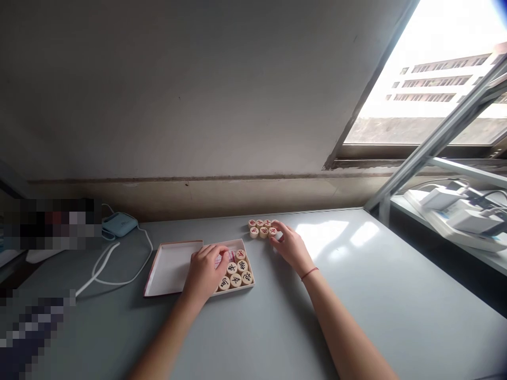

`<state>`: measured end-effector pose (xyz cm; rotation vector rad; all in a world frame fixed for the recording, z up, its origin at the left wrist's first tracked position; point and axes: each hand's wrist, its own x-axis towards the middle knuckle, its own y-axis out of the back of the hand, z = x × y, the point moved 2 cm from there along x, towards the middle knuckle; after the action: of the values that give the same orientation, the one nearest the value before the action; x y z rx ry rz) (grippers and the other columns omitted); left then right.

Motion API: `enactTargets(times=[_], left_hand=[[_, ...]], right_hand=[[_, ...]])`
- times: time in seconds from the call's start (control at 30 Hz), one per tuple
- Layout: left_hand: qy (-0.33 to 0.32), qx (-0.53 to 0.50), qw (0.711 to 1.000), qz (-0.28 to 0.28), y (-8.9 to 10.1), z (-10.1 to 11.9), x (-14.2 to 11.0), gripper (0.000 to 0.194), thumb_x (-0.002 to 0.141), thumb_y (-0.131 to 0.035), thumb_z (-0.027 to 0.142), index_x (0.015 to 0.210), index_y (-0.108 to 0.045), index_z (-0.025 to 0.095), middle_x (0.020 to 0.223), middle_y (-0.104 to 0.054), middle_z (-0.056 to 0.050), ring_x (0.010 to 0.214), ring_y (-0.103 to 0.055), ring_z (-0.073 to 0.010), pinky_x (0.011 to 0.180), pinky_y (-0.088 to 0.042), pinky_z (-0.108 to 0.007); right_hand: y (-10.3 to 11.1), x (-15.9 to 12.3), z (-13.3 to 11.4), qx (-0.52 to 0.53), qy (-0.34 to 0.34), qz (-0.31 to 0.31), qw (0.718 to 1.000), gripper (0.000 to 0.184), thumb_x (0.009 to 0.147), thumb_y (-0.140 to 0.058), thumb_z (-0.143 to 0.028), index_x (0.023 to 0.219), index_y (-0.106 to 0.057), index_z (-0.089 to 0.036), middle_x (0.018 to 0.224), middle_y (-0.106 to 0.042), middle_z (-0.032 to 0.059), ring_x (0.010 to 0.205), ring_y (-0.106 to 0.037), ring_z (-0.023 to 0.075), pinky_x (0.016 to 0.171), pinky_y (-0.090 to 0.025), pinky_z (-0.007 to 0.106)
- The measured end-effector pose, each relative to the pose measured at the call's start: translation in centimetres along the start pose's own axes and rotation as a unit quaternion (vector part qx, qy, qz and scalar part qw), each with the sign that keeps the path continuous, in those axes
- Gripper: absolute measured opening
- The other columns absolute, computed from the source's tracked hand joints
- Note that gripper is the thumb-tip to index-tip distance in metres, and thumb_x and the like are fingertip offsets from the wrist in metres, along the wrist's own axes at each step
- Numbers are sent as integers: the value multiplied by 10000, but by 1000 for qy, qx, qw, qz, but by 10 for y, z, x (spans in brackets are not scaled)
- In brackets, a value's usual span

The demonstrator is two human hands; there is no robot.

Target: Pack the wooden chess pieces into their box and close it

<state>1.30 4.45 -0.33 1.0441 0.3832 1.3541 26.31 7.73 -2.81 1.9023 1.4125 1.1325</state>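
A shallow open box (173,267) lies on the grey table (356,285), with several round wooden chess pieces (237,273) marked in red or black in its right half. My left hand (205,274) rests in the box with its fingers curled over pieces at the left of that group. Beyond the box, several more pieces (261,227) stand in two short rows on the table. My right hand (290,245) reaches to the right end of those rows, fingertips on the last piece. A thin red band circles that wrist.
A small blue device (119,224) with a white cable (114,264) sits at the back left by the wall. At the right, a window ledge holds white power adapters (459,208) behind a metal bar (435,142).
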Motion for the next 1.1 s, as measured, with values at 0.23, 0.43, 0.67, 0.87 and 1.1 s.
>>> enactTargets(times=[0.23,0.43,0.67,0.87,1.1], left_hand=[[45,137,986,-85,-11,19,6,287,917,-448,356,856,-701,235,904,-698,-47,920,-622,-226,864,-374,-401],[18,150,984,-92,-23,27,8,251,918,-443,314,899,-671,209,910,-678,-75,891,-621,-239,772,-408,-358],[-1,28,999,-19,-20,26,8,106,875,-514,260,892,-610,218,795,-687,-19,769,-635,-195,719,-426,-305],[89,-205,975,6,-8,25,4,212,882,-495,409,938,-582,224,872,-693,-17,769,-653,-163,723,-497,-285],[205,-403,887,90,-9,6,1,351,801,-602,458,990,-554,166,975,-686,-89,925,-665,-196,832,-522,-333]], right_hand=[[16,-11,-47,54,39,-78,995,265,867,-459,-321,1092,-569,-234,895,-693,42,608,-604,156,612,-453,278],[-3,-27,-76,138,46,-190,971,202,892,-449,-319,976,-612,-234,850,-721,40,657,-651,167,556,-443,240],[-2,-25,-75,139,108,-145,974,311,842,-382,-104,983,-633,-221,939,-691,58,773,-635,169,662,-467,270],[-4,-32,-87,144,196,-94,965,273,846,-543,-206,1114,-580,-240,994,-671,48,841,-613,177,792,-464,333],[14,-12,-56,130,128,57,982,273,856,-477,-261,1089,-597,-182,1130,-588,135,821,-616,178,738,-502,323]])
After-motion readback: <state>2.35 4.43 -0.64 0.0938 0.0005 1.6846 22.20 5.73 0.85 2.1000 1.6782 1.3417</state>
